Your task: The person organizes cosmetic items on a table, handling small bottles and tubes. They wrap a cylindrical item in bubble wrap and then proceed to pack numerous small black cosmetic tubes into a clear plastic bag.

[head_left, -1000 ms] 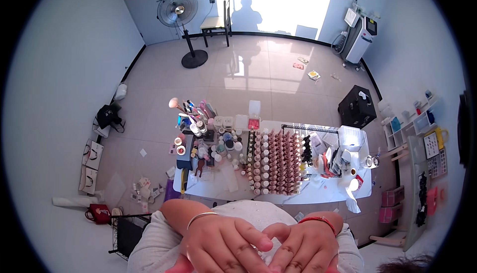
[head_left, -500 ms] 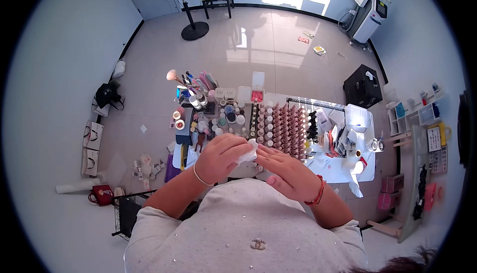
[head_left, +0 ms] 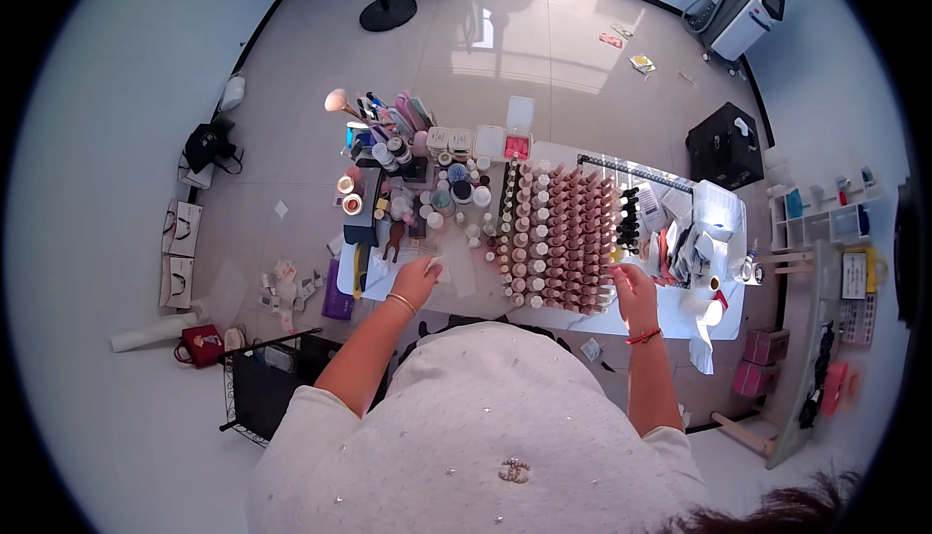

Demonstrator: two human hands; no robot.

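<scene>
1. Your left hand (head_left: 417, 280) rests at the desk's (head_left: 573, 318) near-left edge, fingers pinched on a small white piece (head_left: 436, 263), too small to identify.
2. Your right hand (head_left: 631, 286) sits at the near-right, beside the bottle rows (head_left: 561, 238); open or closed, cannot tell.
3. Between hands: rows of pinkish bottles, upright.
4. Farther left: jars and brushes (head_left: 374, 112).
5. Beyond, on floor: black case (head_left: 724, 150).

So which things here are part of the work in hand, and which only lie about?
In hand: left hand holding small white piece; right hand at rows of pink bottles.
Lying about: black case, red bag, fan base.
</scene>
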